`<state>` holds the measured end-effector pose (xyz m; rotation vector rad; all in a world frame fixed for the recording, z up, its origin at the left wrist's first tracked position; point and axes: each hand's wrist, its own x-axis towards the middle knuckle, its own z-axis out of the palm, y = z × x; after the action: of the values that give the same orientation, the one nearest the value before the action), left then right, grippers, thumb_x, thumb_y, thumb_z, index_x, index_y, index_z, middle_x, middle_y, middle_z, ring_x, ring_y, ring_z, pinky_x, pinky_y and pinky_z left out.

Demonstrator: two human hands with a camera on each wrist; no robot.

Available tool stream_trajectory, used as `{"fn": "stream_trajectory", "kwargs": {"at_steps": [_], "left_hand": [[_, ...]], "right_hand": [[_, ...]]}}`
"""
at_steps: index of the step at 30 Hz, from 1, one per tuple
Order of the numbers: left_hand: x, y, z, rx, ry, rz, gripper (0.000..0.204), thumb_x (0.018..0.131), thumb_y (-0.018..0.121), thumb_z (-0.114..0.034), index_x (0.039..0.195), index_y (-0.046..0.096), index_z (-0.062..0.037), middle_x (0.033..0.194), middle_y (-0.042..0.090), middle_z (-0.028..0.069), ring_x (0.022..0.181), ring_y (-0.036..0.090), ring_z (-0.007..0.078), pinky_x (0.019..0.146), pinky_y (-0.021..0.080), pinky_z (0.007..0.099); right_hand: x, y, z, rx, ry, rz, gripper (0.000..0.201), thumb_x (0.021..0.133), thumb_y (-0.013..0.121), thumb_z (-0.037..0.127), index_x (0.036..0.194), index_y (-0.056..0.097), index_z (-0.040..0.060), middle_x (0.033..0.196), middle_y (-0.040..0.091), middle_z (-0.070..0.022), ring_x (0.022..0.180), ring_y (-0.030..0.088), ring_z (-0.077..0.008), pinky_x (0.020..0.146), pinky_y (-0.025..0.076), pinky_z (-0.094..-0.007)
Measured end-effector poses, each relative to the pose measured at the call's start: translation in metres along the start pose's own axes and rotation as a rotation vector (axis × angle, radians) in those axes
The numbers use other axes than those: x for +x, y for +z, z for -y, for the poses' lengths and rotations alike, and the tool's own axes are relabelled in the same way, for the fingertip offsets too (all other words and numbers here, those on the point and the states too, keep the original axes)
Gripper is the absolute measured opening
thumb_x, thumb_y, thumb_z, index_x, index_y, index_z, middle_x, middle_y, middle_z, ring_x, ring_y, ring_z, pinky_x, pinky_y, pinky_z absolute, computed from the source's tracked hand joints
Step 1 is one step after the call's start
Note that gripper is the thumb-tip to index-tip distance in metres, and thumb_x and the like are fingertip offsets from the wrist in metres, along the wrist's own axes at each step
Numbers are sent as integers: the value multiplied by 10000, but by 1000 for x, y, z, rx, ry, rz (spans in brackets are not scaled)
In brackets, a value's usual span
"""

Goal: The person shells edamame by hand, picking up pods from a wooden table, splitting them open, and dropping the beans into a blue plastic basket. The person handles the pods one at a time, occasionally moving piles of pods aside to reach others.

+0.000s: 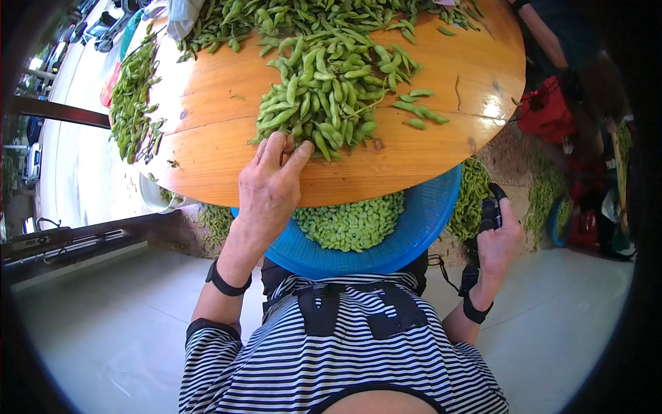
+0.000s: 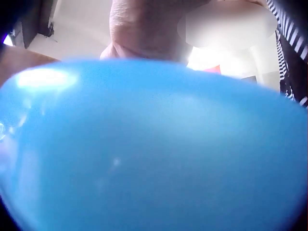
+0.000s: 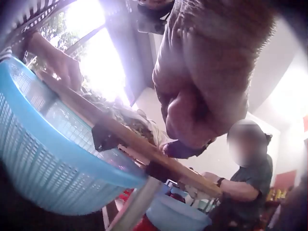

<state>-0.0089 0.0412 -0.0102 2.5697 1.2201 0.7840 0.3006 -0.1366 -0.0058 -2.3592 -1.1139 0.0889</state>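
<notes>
In the head view, my left hand (image 1: 270, 190) is at the near edge of a pile of green pods (image 1: 324, 96) on the wooden table (image 1: 207, 155), thumb and fingers bent together on a pod, its shape mostly hidden. My right hand (image 1: 500, 241) is off the table's right side, black coverings on its fingers, some fingers loosely bent and no held thing visible. Below the table edge sits a blue basket (image 1: 431, 231) with shelled green beans (image 1: 352, 224) in it. The left wrist view is largely filled by the blue basket (image 2: 159, 144).
More pods (image 1: 134, 100) lie at the table's left edge and along its far side. Loose pods (image 1: 469, 200) lie below on the right, near a red bag (image 1: 548, 110). Another person (image 3: 248, 178) is at the table in the right wrist view.
</notes>
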Motion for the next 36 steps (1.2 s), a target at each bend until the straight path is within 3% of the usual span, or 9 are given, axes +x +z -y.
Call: {"fn": "stream_trajectory", "kwargs": {"at_steps": [4,8,10,15,22,24,28,30,36], "left_hand": [[-5,-5,-14,-48,-27,5,262,739,630,64,988,646,-17,975,537,132,918,597,285,721,519,386],[-15,-8,-35,-87,-17,-32,214,797,672,46,1004,622,18,894,587,141,766,635,242,611,502,323],[-19,-13,-50,-435,-249,101,234,812,695,23,1031,614,12,823,629,117,663,619,181,566,483,290],[-28,0,-68,-1133,-635,309,113,854,689,30,951,632,17,769,621,8,666,577,52,590,492,224],[-36,23,-70,-1059,-455,113,113,831,711,25,913,634,21,772,662,56,659,631,89,597,514,227],[-35,17,-72,-935,-415,232,125,871,658,69,974,587,53,860,646,60,808,636,103,732,522,236],[-36,20,-70,-1054,-420,200,107,866,661,61,939,585,37,832,649,81,732,635,114,633,513,233],[-33,13,-65,-1521,-801,395,107,839,707,27,866,610,-11,737,650,104,581,598,113,501,468,235],[-40,21,-66,-2220,-984,554,134,841,718,9,841,590,-29,710,611,76,563,568,116,468,423,238]], "right_hand": [[-6,7,31,274,-49,85,193,803,624,-52,994,627,-27,724,558,-120,654,499,-117,607,446,-291],[-17,19,58,578,-196,483,296,825,613,13,1117,663,17,840,688,-35,750,615,-74,685,475,-224],[-21,27,78,657,-205,573,136,821,617,19,952,624,-19,726,567,-89,635,550,-159,588,425,-276],[-25,31,107,982,44,829,140,874,582,12,996,638,-26,745,534,-3,611,492,-65,535,381,-229],[-29,34,95,1165,204,931,142,850,605,-8,983,655,-9,739,487,22,598,468,-21,499,343,-195],[-29,35,95,1155,192,886,147,834,606,-18,972,654,-16,741,477,28,588,457,-30,499,334,-197],[-27,42,87,1042,13,805,162,827,616,-16,984,657,-21,747,474,35,578,439,-30,492,315,-191],[-24,36,88,1102,-19,861,183,830,612,-17,1006,664,-16,749,485,26,605,446,-32,509,319,-194],[-23,28,85,1335,297,1127,215,822,618,-21,1030,669,4,768,513,6,677,476,-44,557,363,-219]]}}
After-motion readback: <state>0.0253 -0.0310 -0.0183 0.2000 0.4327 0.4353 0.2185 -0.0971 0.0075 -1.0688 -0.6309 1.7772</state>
